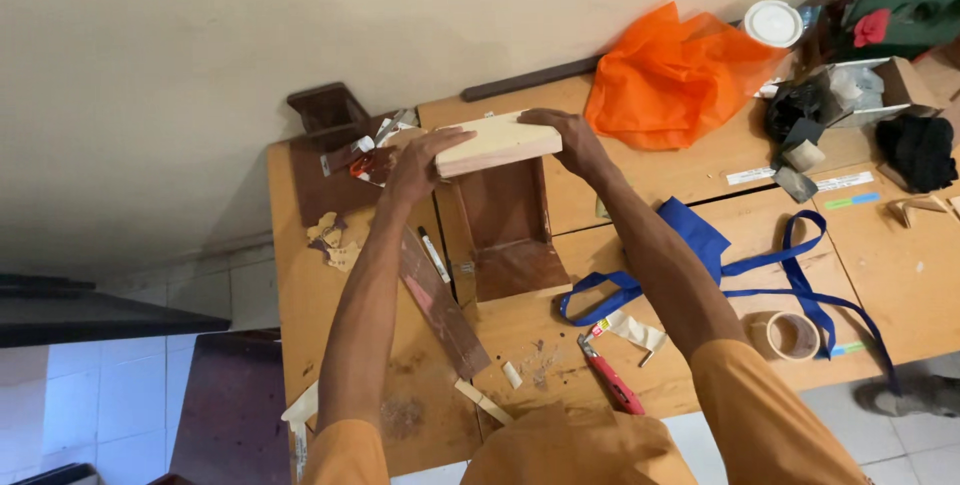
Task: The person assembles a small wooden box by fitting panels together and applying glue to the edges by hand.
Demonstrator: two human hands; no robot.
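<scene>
**Ana:** Fingers of both hands are wrapped tight on that pale wooden block [497,144], upper centre of the frame: left hand [420,167] clamping its left end, right hand [573,142] capping the right.

**Ben:** And it sits right across the far end of the dark wooden box frame [505,230], held at both ends, likely to keep it square on those side walls.

**Ana:** Its long axis runs left to right, tipping slightly up toward the right; the frame below runs the other way, toward the lower edge.

**Ben:** Around it: red utility knife [612,378] lower centre, tape roll [785,335] at right, blue strap [760,265], orange bag [672,80] up top, all on the wooden table [900,275].
</scene>
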